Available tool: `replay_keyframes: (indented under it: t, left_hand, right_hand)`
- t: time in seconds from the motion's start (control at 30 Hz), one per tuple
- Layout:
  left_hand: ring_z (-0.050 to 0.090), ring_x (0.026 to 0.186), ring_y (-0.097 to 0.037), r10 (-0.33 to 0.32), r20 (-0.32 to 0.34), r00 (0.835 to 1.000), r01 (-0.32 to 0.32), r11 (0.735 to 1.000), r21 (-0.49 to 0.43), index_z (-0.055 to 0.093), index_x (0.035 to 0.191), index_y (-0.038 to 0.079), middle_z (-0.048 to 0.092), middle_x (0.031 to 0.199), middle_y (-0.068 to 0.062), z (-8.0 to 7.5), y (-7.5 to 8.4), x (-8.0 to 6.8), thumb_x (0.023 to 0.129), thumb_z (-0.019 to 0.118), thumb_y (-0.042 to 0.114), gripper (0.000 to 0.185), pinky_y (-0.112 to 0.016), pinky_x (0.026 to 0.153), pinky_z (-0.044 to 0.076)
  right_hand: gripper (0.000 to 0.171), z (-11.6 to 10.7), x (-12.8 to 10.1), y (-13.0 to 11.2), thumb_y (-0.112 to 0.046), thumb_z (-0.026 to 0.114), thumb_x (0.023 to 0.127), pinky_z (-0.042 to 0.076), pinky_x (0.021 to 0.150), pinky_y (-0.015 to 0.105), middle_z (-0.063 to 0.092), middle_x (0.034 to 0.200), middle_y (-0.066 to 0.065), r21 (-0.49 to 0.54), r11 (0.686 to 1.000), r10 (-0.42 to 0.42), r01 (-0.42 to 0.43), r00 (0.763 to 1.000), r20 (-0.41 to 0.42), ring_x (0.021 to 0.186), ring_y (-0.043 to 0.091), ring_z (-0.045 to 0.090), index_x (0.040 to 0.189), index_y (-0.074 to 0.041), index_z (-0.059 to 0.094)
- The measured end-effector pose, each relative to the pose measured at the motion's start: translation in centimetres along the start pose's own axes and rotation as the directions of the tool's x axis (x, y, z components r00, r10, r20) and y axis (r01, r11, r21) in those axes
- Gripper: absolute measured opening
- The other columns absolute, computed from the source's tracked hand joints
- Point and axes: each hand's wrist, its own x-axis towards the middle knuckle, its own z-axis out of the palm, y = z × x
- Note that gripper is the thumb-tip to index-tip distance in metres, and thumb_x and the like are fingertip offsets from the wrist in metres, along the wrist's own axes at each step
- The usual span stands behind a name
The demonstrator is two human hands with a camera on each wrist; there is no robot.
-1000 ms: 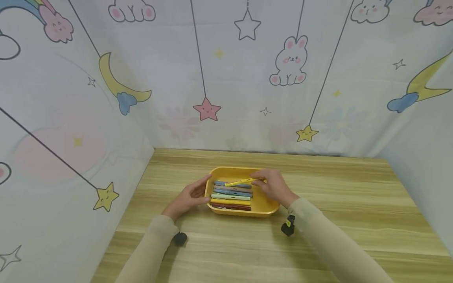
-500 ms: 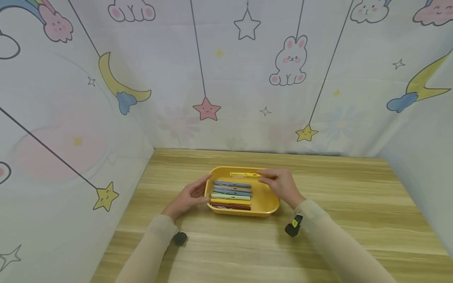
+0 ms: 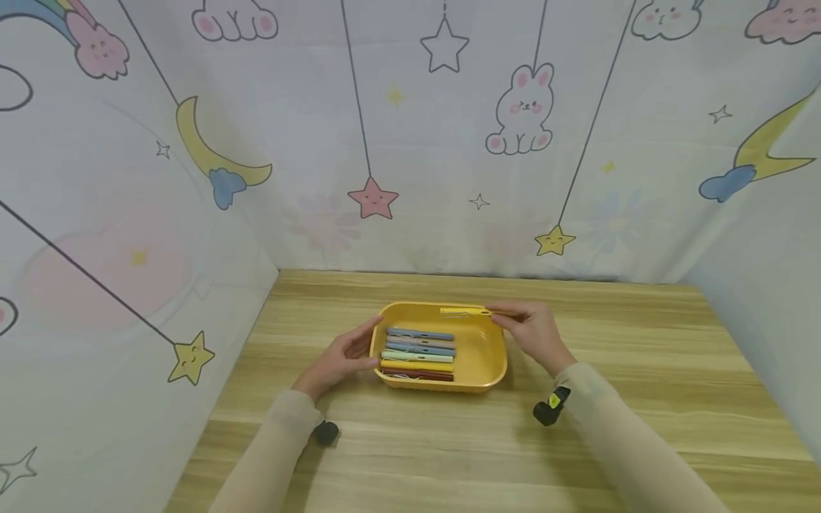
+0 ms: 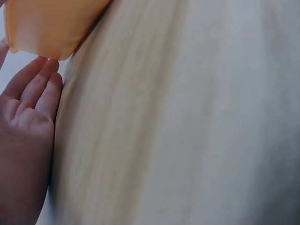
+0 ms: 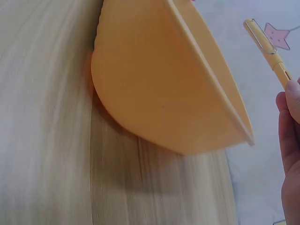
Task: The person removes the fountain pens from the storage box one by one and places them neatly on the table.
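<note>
A yellow plastic basket stands on the wooden table. My left hand rests against its left end, thumb and fingers spread along the wall. In the left wrist view, nearly straight fingers touch the basket's outer side. Thumb and fingers of my right hand pinch one end of a yellow pen, held level over the basket's far right rim. Its cap and wire clip show in the right wrist view. Inside the basket, several pens lie side by side, among them a mint green pen and a dark red pen.
The basket sits near the back of the table. White cloth printed with stars, moons and rabbits hangs behind and along both sides. A small black device is strapped at the right wrist, another at the left.
My right hand has moved right with the yellow pen, from above the row of pens to the basket's far right rim. The left hand and basket have stayed in place.
</note>
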Motion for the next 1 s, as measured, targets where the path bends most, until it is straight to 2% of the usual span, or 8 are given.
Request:
replay_keyframes:
  t: [0.17,0.4,0.47,0.53,0.63,0.7,0.83,1.0]
  left_hand:
    - [0.023,0.159,-0.029,0.012,0.003,1.0,-0.012,1.0,-0.009,0.032,0.167,0.023,0.02,0.175,-0.002,0.0,-0.1,-0.1,0.098,0.071,0.0,0.082,-0.02,0.12,0.031]
    - [0.024,0.159,-0.03,0.008,-0.007,1.0,-0.008,1.0,0.005,0.031,0.167,0.023,0.021,0.175,-0.001,-0.1,0.0,-0.1,0.099,0.071,0.002,0.082,-0.029,0.123,0.029]
    - [0.024,0.159,-0.031,0.009,-0.003,1.0,-0.009,1.0,0.002,0.031,0.167,0.022,0.02,0.175,-0.002,0.0,0.0,-0.1,0.099,0.071,0.001,0.082,-0.03,0.124,0.029]
    - [0.024,0.159,-0.031,0.008,-0.001,1.0,-0.008,1.0,0.001,0.03,0.167,0.022,0.02,0.175,-0.003,0.0,-0.1,-0.1,0.099,0.071,0.0,0.082,-0.028,0.123,0.029]
    - [0.024,0.159,-0.032,0.009,0.002,1.0,-0.009,1.0,0.001,0.03,0.167,0.021,0.02,0.175,-0.004,0.0,-0.2,-0.1,0.099,0.07,-0.001,0.083,-0.023,0.121,0.031]
    - [0.025,0.159,-0.031,0.008,-0.002,1.0,-0.008,1.0,0.004,0.031,0.167,0.021,0.021,0.175,-0.004,0.0,-0.3,-0.1,0.099,0.07,-0.001,0.082,-0.02,0.119,0.032]
    - [0.025,0.159,-0.03,0.01,0.0,1.0,-0.01,1.0,-0.004,0.03,0.167,0.023,0.022,0.175,-0.003,-0.1,-0.4,-0.1,0.099,0.069,-0.002,0.082,-0.018,0.118,0.033]
    - [0.024,0.159,-0.029,0.006,0.004,1.0,-0.006,1.0,-0.009,0.03,0.167,0.024,0.022,0.175,-0.002,-0.1,-0.4,0.0,0.099,0.07,0.0,0.083,-0.018,0.119,0.033]
  right_hand:
    - [0.024,-1.7,-0.3,0.9,-0.003,0.079,0.093,0.061,0.08,0.018,0.079,0.114,0.013,-0.022,1.0,0.001,-0.002,1.0,-0.013,0.097,0.004,0.075,0.117,0.0,0.079]
    - [0.024,-4.0,-0.6,2.7,-0.001,0.079,0.093,0.06,0.075,0.017,0.078,0.113,0.02,-0.01,1.0,-0.006,0.005,0.998,-0.066,0.092,-0.003,0.073,0.116,0.003,0.079]
    - [0.023,-4.7,-0.8,3.0,-0.002,0.078,0.093,0.055,0.061,0.013,0.078,0.111,0.02,-0.014,1.0,0.016,-0.018,0.996,-0.092,0.072,-0.007,0.066,0.116,0.001,0.079]
    - [0.023,-5.4,-1.0,3.3,-0.002,0.078,0.094,0.043,0.047,0.016,0.078,0.111,0.021,-0.034,0.998,0.039,-0.044,0.992,-0.117,0.054,-0.008,0.051,0.117,0.0,0.079]
    - [0.023,-6.2,-1.4,3.2,0.0,0.076,0.095,0.029,0.039,0.023,0.076,0.112,0.025,-0.052,0.996,0.065,-0.073,0.988,-0.144,0.045,-0.004,0.03,0.118,0.003,0.078]
    - [0.023,-6.6,-1.6,2.7,0.003,0.075,0.095,0.029,0.039,0.023,0.075,0.113,0.028,-0.066,0.994,0.075,-0.086,0.985,-0.153,0.045,-0.004,0.031,0.118,0.005,0.077]
    - [0.022,-7.1,-1.9,2.0,0.004,0.076,0.094,0.036,0.043,0.021,0.074,0.114,0.029,-0.085,0.991,0.087,-0.103,0.981,-0.171,0.056,-0.002,0.048,0.116,0.005,0.078]
    - [0.023,-7.8,-2.0,5.0,-0.003,0.077,0.095,0.041,0.046,0.021,0.076,0.118,0.022,-0.085,0.99,0.094,-0.112,0.978,-0.189,0.074,0.002,0.061,0.117,0.0,0.079]
